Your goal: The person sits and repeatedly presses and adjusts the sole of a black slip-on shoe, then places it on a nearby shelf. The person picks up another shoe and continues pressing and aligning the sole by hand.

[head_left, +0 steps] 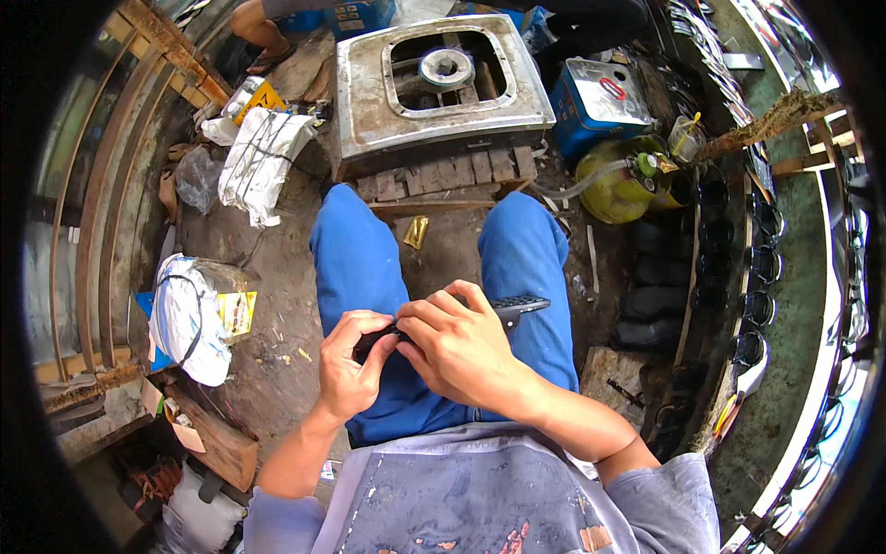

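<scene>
Above my lap, both hands hold what looks like a black sandal (524,305), with a bumpy, textured end sticking out to the right and a small shiny stud near it. My left hand (355,362) pinches its left end between thumb and fingers. Over its middle lies my right hand (459,340), fingers curled, the tips meeting the left hand's. Most of the held piece is hidden under the fingers. Blue trousers cover my legs (355,245), and a stained grey apron (461,499) covers my front.
Ahead stands a metal-topped stove (360,102) with a round burner. A yellow-green gas cylinder (614,185) with a hose and a blue tin (591,102) stand to its right. White wrapped bundles (263,162) lie left. Racks of black footwear (711,240) line the right. A gold packet (416,232) lies between my knees.
</scene>
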`<state>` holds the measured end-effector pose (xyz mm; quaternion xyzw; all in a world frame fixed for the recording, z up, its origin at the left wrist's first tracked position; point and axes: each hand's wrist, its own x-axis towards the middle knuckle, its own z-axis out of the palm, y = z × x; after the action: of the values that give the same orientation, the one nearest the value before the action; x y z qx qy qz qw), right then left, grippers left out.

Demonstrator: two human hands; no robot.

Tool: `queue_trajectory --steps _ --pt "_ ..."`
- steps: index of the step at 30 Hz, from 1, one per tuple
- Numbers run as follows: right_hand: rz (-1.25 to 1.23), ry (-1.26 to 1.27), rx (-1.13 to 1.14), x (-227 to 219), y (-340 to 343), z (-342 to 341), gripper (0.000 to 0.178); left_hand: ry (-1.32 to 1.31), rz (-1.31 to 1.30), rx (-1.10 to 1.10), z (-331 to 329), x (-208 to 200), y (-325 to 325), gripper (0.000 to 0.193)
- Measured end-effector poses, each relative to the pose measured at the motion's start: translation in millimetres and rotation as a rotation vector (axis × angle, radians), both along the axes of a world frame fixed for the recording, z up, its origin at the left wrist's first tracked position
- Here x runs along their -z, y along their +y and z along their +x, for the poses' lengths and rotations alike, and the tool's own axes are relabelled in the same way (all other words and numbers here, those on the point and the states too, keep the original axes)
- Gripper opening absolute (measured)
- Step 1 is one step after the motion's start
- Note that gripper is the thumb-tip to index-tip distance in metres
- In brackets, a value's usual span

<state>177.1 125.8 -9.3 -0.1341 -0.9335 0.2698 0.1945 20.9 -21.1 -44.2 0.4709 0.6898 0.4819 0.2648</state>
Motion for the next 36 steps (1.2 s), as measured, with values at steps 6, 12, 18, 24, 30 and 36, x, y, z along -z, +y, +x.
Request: queue_trajectory --steps 6,12,18,24,30,36 --pt "-0.01 0.024 0.022 15.1 2.5 -8.5 0.014 -0.449 0.074 -0.004 -17.0 14.3 -20.1 0.022" --pt "0.034 -0.013 0.052 11.8 -1.4 -5.8 0.016 -0.602 0.112 0.141 -30.8 10.4 -18.3 0.03" --pt "-0.5 0.309 0.081 -29.6 22.1 16.3 0.022 -0.88 0.491 -0.011 17.6 -28.9 16.0 0.038" --pt "-0.297 0.415 0.166 -69.8 25.8 50.3 0.045 -0.719 0.376 0.087 53.4 -71.7 61.8 0.037" --pt "-0.759 0.627 0.163 -71.6 22.5 60.7 0.032 -0.588 0.553 0.179 67.1 -86.8 82.1 0.035" --pt "-1.119 1.027 -0.015 -55.2 3.4 37.6 0.03 -0.186 0.567 0.184 50.0 -123.9 66.4 0.039"
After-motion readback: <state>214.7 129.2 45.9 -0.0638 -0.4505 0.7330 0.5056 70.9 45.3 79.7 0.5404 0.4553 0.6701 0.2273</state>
